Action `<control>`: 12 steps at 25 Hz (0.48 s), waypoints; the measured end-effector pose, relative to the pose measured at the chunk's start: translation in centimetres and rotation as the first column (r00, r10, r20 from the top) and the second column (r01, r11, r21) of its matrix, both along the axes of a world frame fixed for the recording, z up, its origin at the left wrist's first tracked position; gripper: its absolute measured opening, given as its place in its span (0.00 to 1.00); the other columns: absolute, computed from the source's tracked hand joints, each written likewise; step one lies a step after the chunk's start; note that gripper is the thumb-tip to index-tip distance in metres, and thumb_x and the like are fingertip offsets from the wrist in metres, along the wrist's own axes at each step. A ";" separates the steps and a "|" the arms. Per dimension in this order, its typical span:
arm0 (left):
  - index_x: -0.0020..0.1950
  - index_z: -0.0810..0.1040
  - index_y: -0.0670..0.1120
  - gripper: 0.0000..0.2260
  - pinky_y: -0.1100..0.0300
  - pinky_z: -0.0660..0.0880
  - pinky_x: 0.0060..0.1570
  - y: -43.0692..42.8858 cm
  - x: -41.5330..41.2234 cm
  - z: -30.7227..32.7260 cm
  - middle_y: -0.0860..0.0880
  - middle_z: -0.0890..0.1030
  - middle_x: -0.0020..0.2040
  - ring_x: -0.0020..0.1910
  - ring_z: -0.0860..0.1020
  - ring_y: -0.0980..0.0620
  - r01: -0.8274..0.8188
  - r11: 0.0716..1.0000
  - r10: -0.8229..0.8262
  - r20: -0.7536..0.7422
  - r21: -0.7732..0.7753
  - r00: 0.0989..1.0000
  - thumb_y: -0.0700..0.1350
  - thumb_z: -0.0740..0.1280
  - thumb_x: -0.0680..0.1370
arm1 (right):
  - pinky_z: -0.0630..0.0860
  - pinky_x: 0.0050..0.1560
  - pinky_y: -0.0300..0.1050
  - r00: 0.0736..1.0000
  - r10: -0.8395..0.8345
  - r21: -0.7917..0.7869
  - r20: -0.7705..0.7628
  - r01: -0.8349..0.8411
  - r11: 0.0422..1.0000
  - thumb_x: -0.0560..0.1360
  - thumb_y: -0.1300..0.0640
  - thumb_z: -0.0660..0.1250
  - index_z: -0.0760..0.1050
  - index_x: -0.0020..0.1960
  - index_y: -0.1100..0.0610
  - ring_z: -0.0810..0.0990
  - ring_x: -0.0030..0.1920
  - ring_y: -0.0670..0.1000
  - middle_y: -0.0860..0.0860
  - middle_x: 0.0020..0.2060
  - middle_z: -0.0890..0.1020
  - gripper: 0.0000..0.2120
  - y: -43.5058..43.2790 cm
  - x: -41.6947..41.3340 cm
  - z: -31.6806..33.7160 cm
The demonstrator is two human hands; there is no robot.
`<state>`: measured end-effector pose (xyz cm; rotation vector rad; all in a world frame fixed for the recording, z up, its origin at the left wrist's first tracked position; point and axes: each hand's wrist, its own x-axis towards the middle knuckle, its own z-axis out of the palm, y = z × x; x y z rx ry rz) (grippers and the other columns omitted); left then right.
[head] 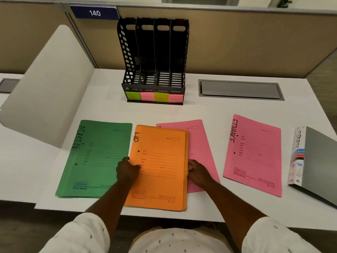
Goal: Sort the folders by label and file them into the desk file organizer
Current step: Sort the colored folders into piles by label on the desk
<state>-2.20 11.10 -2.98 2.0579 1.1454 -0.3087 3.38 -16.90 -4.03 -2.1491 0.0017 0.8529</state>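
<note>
An orange folder marked HR (160, 172) lies at the desk's front middle, partly over a pink folder (200, 143) whose label is hidden. My left hand (127, 169) grips its left edge and my right hand (197, 172) holds its right edge. To the left lies a green folder marked ADMIN (94, 157). To the right lies a pink folder marked FINANCE (253, 154). The black desk file organizer (155, 57) stands at the back with its slots empty and green and pink sticky labels on its front.
A grey binder (317, 161) with a printed white spine lies at the far right edge. A grey cable hatch (240, 90) is set into the desk behind it. A white divider panel (47, 84) rises on the left. Beige partition walls close the back.
</note>
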 end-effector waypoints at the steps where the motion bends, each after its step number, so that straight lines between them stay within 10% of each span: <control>1: 0.73 0.70 0.43 0.28 0.41 0.74 0.64 -0.4 0.3 0.2 0.39 0.76 0.66 0.65 0.75 0.37 0.057 0.995 -0.054 -0.030 0.088 0.998 0.45 0.73 0.75 | 0.76 0.54 0.43 1.000 0.014 -0.037 0.014 -0.014 0.999 0.79 0.59 0.66 0.72 0.68 0.53 0.78 0.55 0.49 0.50 0.59 0.81 0.18 -0.2 0.2 -0.1; 6: 0.80 0.62 0.49 0.33 0.43 0.61 0.76 -4.9 2.0 0.9 0.43 0.61 0.80 0.79 0.60 0.41 0.520 0.797 -0.561 0.059 0.308 0.826 0.49 0.71 0.77 | 0.76 0.59 0.48 0.962 -0.103 -0.254 0.254 0.169 0.952 0.77 0.60 0.67 0.68 0.71 0.57 0.75 0.64 0.57 0.54 0.65 0.74 0.24 -2.4 1.6 0.2; 12: 0.82 0.55 0.58 0.34 0.34 0.55 0.76 -11.2 3.9 -0.7 0.47 0.45 0.84 0.82 0.45 0.40 0.850 0.524 -0.835 -0.161 0.056 0.525 0.56 0.67 0.79 | 0.77 0.53 0.49 0.942 -0.290 -0.296 0.171 0.330 0.896 0.75 0.57 0.71 0.61 0.75 0.58 0.77 0.61 0.59 0.58 0.65 0.74 0.33 -5.2 3.9 -0.1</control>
